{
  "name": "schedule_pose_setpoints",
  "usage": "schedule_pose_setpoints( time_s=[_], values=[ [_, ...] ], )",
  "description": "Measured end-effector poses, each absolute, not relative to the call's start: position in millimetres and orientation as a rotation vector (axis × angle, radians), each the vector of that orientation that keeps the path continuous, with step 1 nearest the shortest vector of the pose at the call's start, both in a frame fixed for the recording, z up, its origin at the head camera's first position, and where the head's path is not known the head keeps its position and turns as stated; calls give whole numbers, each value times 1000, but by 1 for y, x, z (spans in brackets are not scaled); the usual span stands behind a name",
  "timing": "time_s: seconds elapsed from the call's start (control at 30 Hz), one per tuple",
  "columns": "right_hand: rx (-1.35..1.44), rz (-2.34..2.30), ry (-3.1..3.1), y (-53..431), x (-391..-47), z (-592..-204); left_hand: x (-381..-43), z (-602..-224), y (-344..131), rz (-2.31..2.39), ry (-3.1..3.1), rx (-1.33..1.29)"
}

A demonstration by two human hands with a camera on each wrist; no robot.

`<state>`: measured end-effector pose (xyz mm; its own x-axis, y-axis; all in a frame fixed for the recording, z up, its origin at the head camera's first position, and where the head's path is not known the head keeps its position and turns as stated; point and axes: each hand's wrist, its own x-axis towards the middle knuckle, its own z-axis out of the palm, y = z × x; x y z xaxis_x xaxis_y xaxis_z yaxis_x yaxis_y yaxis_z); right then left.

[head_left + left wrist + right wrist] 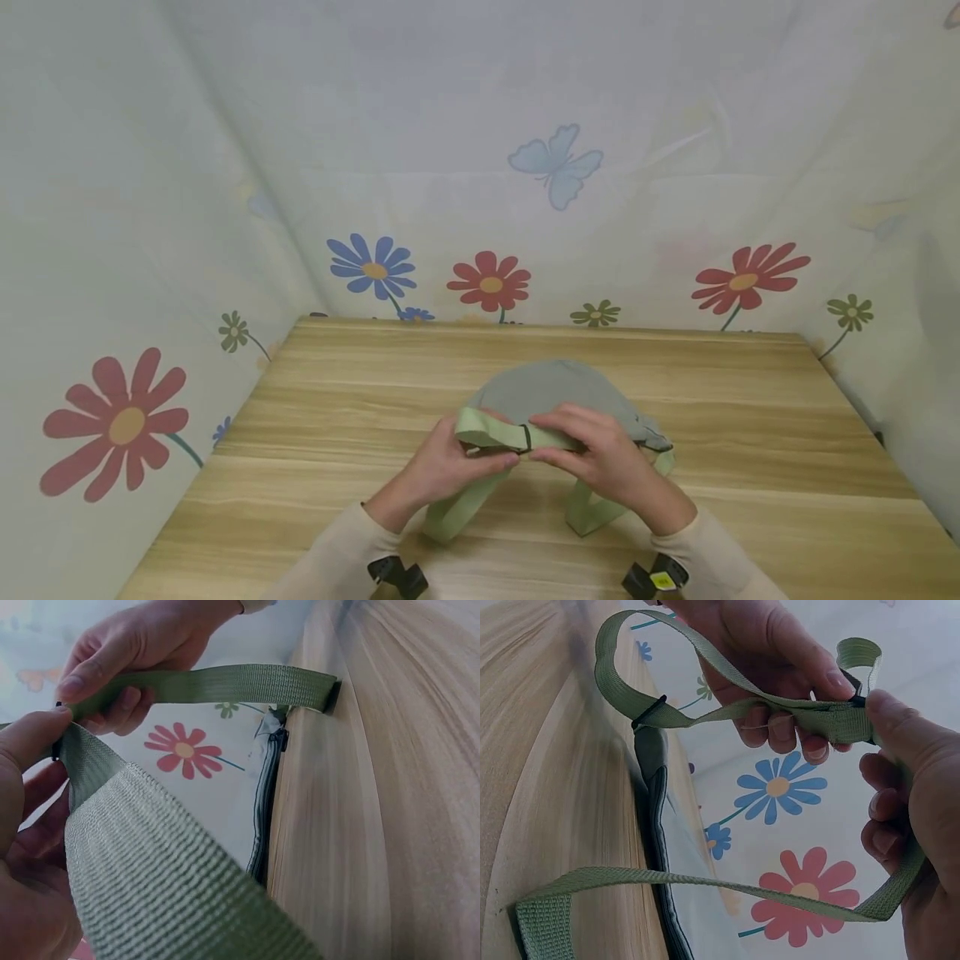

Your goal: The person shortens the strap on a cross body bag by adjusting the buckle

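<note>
"Across the middle of the wooden table, what have we got?"

"Grey bag, lying just beyond the hands, and wood running wide to its left and right!"

"And the limits?"

"Far edge behind the bag, a strip of wood between, then printed cloth rising like a wall; more cloth flanks both sides."

"Now the grip!"

"Left hand pinching a loop of green strap beside the black slider; right hand pinching the strap from the slider's other side, thumbs nearly meeting. Fingers parted by little more than webbing, both!"

"Anything in the way?"

"Strap, plenty of it: two lengths drop below the hands (whether both touch the wood, I can't tell), and the bag blocks the way straight ahead. Nearest us, black wrist units by the sleeves."
</note>
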<state>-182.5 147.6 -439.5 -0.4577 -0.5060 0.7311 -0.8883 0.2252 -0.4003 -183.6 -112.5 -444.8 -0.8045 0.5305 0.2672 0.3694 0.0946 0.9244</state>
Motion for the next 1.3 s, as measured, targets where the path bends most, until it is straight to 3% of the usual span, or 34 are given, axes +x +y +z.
schedule_pose_setpoints(
  time_s=[0.27,0.57,0.9,1.3],
  values=[
    [1343,1151,-2110,149,-183,-438,-185,-445,-110,1721,2287,1078],
    [1254,1153,-2193,154,-181,-438,-180,-444,-107,1479,2532,1047],
    [1180,1153,-2201,153,-180,-438,-178,-447,-102,1171,2979,1566],
    [1184,1127,-2184,156,-181,-438,-170,-444,-104,1020,3111,1397]
  ],
)
